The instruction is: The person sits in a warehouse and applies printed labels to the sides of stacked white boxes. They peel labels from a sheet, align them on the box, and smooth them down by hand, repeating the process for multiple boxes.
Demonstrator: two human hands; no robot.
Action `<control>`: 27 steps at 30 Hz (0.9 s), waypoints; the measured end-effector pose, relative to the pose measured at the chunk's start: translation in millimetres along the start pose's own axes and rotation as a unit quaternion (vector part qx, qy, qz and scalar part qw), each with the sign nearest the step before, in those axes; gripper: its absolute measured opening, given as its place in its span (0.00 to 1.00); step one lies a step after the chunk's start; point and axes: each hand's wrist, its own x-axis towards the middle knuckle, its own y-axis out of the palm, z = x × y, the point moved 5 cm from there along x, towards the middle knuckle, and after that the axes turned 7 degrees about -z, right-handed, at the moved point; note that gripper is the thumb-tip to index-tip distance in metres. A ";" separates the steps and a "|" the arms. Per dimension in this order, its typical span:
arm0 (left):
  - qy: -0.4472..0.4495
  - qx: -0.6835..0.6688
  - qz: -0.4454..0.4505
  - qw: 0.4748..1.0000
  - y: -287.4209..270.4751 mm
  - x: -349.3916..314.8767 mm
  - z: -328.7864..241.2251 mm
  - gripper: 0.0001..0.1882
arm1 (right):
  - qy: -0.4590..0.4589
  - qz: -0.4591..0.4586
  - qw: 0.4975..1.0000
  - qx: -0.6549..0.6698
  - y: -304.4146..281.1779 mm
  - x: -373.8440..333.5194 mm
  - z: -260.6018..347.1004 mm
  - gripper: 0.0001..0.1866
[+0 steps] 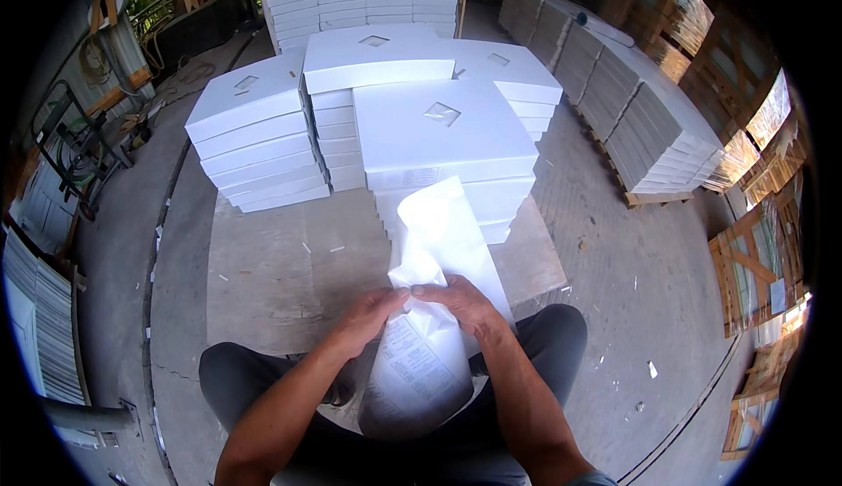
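Observation:
A white paper sheet point(417, 368) with blocks of grey print hangs curled between my knees. Its middle is bunched and creased where both of my hands grip it. My left hand point(380, 312) pinches the gathered paper from the left side. From the right, my right hand point(458, 300) pinches it too, and the two thumbs nearly meet. Above the hands the upper part of the paper flares up in front of the nearest stack of white flat boxes point(438, 135). That stack's top box has a diamond-shaped window and a printed label on its front edge.
More stacks of white boxes stand left point(254, 126) and behind point(377, 52), on a low board point(272, 284) scattered with paper scraps. A pallet of grey-white flat packs point(645, 122) is at the right, near wooden crates point(754, 262). A hand truck point(74, 144) stands far left.

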 end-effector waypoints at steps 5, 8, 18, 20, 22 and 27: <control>-0.006 -0.016 -0.037 0.999 -9.9 5.7 3.9 0.20 | -0.047 -0.050 0.996 -0.051 2.6 -3.8 7.9 0.26; -0.031 -0.038 -0.060 0.997 -6.1 0.0 -4.5 0.20 | -0.051 -0.071 0.996 -0.011 -7.0 0.0 0.6 0.26; 0.006 0.050 -0.003 0.999 -5.0 -5.1 -16.1 0.20 | -0.037 -0.025 0.989 0.138 -5.3 -3.4 -4.1 0.26; 0.023 0.060 -0.011 0.998 0.0 -8.6 -22.7 0.19 | -0.045 0.002 0.990 0.136 -2.9 -3.3 -5.2 0.25; 0.030 0.056 -0.018 0.998 1.7 -9.2 -23.3 0.19 | -0.044 0.006 0.992 0.118 -0.3 -2.6 -6.1 0.25; 0.053 0.018 -0.065 0.996 -7.4 -4.8 -20.1 0.16 | -0.116 -0.151 0.980 -0.062 1.2 -2.8 1.4 0.22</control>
